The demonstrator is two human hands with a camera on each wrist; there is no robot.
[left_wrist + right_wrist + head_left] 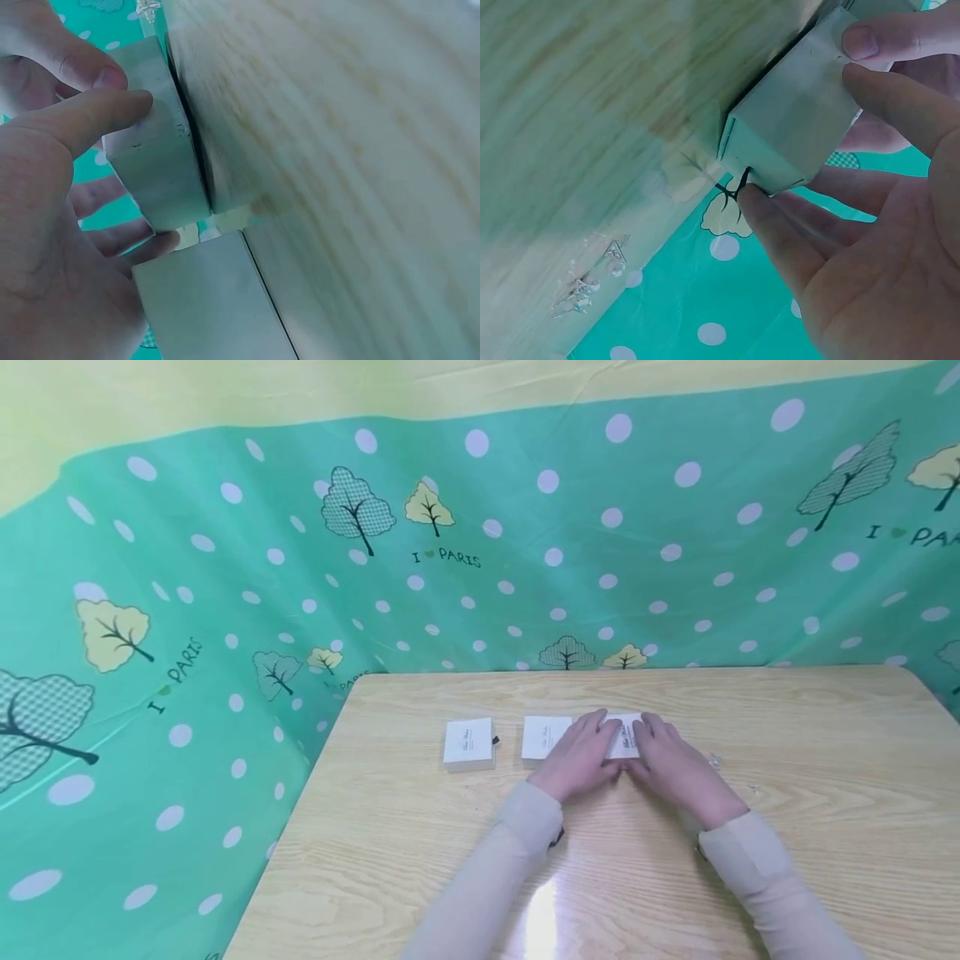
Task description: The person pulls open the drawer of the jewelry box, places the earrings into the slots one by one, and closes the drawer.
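A small white drawer-style box (624, 740) with dark print on its lid stands on the table between both hands. My left hand (576, 757) grips its left side, the thumb along the near face, as the left wrist view shows. From the right, my right hand (678, 773) holds the same box (795, 112), thumb on the near face and a fingertip at the end by the black pull tab (746, 177). A second white box (542, 737) sits just left, partly behind my left hand. Farther left lies a third white box (468, 743) with a black tab.
Small shiny pieces, like clear jewelry (577, 292), lie on the wooden table (375, 860) to the right of my right hand. A green dotted cloth (517, 543) with tree prints hangs behind the table's back edge and along its left side.
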